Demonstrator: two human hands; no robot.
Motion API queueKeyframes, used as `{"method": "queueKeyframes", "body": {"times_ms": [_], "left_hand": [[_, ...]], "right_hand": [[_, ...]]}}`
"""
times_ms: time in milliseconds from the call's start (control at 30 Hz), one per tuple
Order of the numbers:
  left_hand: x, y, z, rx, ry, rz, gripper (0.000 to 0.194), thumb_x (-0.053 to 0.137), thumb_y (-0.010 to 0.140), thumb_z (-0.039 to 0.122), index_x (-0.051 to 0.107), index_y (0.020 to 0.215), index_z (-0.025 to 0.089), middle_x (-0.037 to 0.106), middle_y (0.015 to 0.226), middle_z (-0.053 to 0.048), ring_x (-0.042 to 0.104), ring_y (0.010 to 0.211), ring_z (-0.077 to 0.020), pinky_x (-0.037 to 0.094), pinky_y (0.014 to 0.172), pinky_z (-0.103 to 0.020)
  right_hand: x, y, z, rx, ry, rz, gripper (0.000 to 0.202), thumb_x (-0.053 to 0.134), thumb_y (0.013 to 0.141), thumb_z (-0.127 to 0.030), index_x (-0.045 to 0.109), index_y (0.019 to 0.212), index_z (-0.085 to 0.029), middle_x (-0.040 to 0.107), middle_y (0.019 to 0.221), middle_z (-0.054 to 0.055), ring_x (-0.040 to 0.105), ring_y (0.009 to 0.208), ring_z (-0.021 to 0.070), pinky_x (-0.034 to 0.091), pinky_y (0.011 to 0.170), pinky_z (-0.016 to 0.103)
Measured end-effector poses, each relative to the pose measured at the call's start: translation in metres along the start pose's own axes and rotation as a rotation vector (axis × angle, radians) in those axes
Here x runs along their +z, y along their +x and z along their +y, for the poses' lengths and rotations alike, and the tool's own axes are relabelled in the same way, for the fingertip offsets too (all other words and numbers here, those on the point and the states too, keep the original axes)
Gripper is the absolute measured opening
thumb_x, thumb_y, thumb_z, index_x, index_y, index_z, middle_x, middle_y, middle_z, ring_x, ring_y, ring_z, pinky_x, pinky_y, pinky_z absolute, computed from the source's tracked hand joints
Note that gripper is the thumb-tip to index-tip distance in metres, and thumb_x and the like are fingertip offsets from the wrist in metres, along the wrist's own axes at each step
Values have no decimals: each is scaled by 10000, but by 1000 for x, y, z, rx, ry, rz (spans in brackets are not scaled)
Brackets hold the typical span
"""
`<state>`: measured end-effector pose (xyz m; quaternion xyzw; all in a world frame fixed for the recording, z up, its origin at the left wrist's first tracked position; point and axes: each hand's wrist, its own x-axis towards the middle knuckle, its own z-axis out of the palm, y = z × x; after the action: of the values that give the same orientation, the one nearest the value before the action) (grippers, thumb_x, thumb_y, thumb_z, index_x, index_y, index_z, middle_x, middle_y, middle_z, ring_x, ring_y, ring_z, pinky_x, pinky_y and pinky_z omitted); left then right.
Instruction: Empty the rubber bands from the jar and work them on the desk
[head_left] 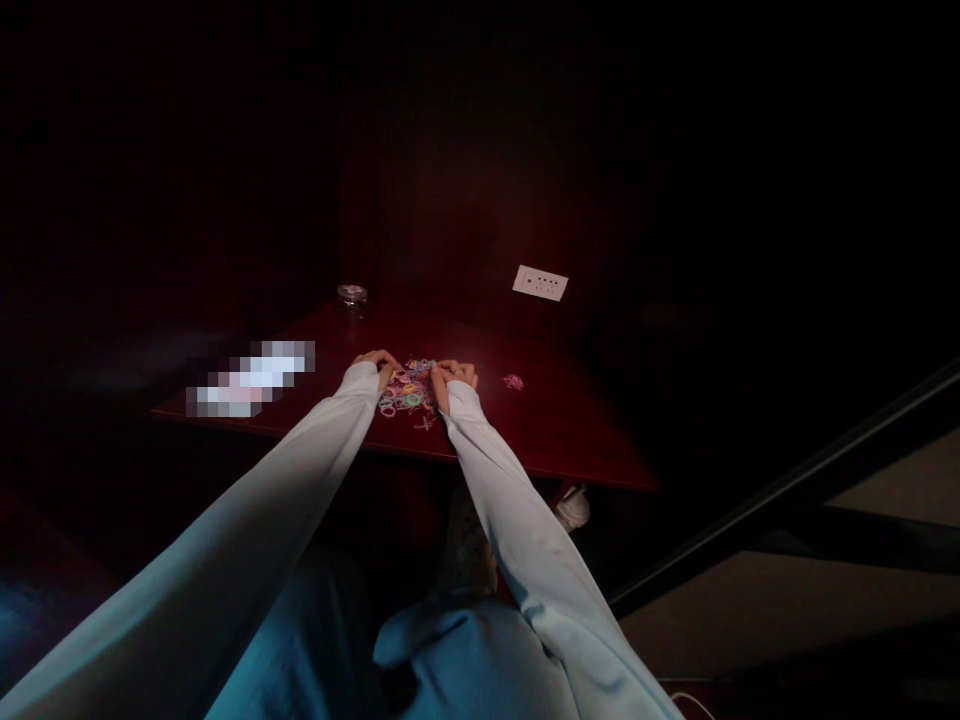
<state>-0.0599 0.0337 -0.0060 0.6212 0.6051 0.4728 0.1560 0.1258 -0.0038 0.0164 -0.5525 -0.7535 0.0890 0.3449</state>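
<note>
A loose pile of small, multicoloured hair ties (pixel 411 398) lies on the dark red table (pixel 555 430) in front of me. My left hand (pixel 376 360) is at the pile's left edge, its fingers bent inward and drawn together at the ties. From the right, my right hand (pixel 456 374) reaches in with thumb and fingers closed at the pile's upper right side. What sits between the fingertips of either hand is too small to make out. A separate small clump of pink hair ties (pixel 514 382) rests to the right of my right hand.
A clear, round lidded jar (pixel 352 298) stands at the table's back left. A blurred, pale flat object (pixel 251 380) lies near the left edge. On the back wall is a white socket panel (pixel 540 283). A dark metal bar (pixel 787 490) slants across the right side.
</note>
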Motion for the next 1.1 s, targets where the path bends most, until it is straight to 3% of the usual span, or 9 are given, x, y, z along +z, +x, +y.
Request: {"method": "queueKeyframes", "body": {"times_ms": [167, 300, 400, 533, 767, 900, 1100], "left_hand": [[0, -2, 0, -20, -18, 116, 182, 525, 707, 159, 680, 730, 252, 746, 915, -43, 613, 1025, -287, 481, 995, -392], [0, -2, -1, -11, 15, 40, 182, 543, 696, 193, 709, 726, 260, 752, 926, -50, 608, 1049, -307, 469, 1014, -411], [-2, -1, -2, -64, -6, 12, 144, 535, 689, 222, 676, 691, 250, 737, 852, -48, 639, 918, -279, 505, 900, -378], [-6, -1, -1, -83, -5, 60, 74, 530, 677, 220, 601, 663, 233, 720, 840, -59, 640, 840, -251, 503, 818, -346], [-6, -3, 1, -69, -53, 129, 105, 500, 730, 192, 555, 653, 237, 696, 798, -47, 634, 842, -233, 504, 854, -337], [-7, -1, 2, -35, 5, 87, 135, 527, 782, 224, 586, 661, 229, 672, 788, -41, 626, 877, -240, 504, 894, -349], [-6, -3, 5, -55, 142, 35, 24, 676, 704, 220, 676, 683, 230, 690, 846, -46, 645, 976, -295, 481, 960, -436]], "right_hand": [[0, 4, 3, 74, 43, 68, 451, 364, 1073, -418, 792, 963, -329, 671, 1198, -4, 430, 1173, 220, 320, 1047, 376], [1, 8, 9, 213, 56, 105, 452, 332, 1072, -409, 772, 1043, -309, 672, 1220, 25, 455, 1183, 238, 343, 1043, 391], [4, 11, 14, 259, 47, 142, 450, 321, 1068, -404, 751, 1074, -272, 673, 1216, 62, 469, 1179, 255, 356, 1049, 412], [7, 12, 17, 239, 38, 148, 429, 337, 1064, -404, 737, 1037, -251, 673, 1206, 79, 465, 1167, 264, 369, 1042, 426], [4, 9, 16, 206, 47, 123, 422, 351, 1062, -419, 744, 1032, -267, 668, 1190, 70, 467, 1143, 255, 376, 1019, 419], [7, 9, 18, 152, 45, 132, 449, 332, 1061, -451, 746, 1053, -280, 658, 1186, 58, 457, 1147, 242, 366, 1022, 404], [11, 13, 19, 151, 65, 101, 453, 329, 1060, -461, 749, 1062, -292, 653, 1189, 39, 448, 1148, 238, 340, 1049, 406]]}}
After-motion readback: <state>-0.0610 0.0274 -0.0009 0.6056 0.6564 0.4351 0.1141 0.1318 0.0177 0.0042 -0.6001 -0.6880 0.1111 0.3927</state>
